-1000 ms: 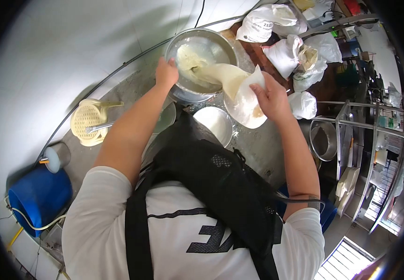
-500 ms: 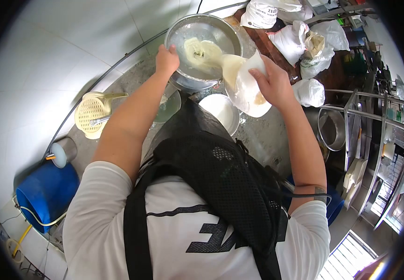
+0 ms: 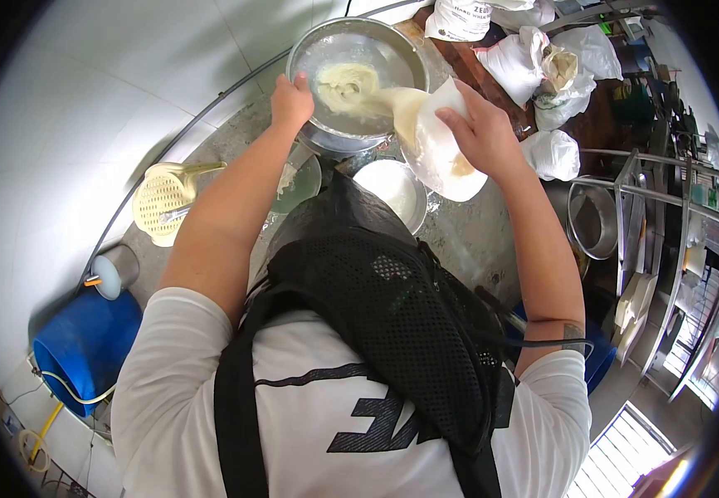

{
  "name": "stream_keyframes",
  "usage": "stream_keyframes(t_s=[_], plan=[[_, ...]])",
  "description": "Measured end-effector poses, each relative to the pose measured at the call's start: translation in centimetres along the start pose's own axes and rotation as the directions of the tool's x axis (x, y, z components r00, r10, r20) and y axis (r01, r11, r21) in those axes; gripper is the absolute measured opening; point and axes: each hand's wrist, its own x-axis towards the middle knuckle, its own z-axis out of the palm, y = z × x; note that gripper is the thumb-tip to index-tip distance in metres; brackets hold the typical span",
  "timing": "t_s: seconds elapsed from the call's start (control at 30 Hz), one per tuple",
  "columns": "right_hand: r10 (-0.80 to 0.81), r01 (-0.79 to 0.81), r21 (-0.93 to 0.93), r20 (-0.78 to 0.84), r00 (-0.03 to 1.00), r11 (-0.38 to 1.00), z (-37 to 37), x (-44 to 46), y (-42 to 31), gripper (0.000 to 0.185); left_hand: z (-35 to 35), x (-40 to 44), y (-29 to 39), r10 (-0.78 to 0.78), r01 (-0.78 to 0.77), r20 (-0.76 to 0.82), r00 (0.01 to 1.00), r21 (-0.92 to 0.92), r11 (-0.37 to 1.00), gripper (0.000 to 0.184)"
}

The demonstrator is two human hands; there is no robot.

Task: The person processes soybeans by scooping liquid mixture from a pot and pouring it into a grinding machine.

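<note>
A large round metal bowl (image 3: pixel 397 51) sits tilted ahead of me on top of another metal vessel (image 3: pixel 338 143). My left hand (image 3: pixel 292 103) grips its left rim. In my right hand (image 3: pixel 482 129), a white plastic bowl (image 3: pixel 444 153) is tipped over the metal bowl's right edge. Pale, creamy batter (image 3: pixel 405 112) runs from it in a thick stream and pools in swirls (image 3: pixel 349 87) inside. Below, nearer my body, stand a white bucket (image 3: pixel 392 187) and a translucent bowl (image 3: pixel 299 184) with pale residue in it.
A yellow plastic strainer (image 3: pixel 162 199) lies at left by the wall, above a blue barrel (image 3: pixel 90 344). White sacks (image 3: pixel 517 66) and plastic bags (image 3: pixel 552 155) stand at the upper right. Metal racks (image 3: pixel 621 224) with pans line the right side. The concrete floor (image 3: pixel 475 241) looks wet.
Batter keeps flowing from the white bowl, and the pool in the metal bowl looks wider. Both hands keep their holds, and the view has shifted slightly.
</note>
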Motion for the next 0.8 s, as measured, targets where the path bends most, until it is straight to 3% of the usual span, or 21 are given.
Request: stream_keyframes(t_s=[0.43,0.8], plan=[[0.047,-0.048,0.028,0.038,0.998,0.998,0.15,0.42,-0.01,0.057,0.00,0.07,-0.17,0.003,-0.003,0.001,1.000,-0.031,1.000,0.054],[0.054,-0.049,-0.056,0.098,0.994,0.997,0.46,0.65,-0.06,0.061,-0.15,0.15,-0.01,-0.020,0.021,0.023,1.000,-0.034,0.999,0.059]])
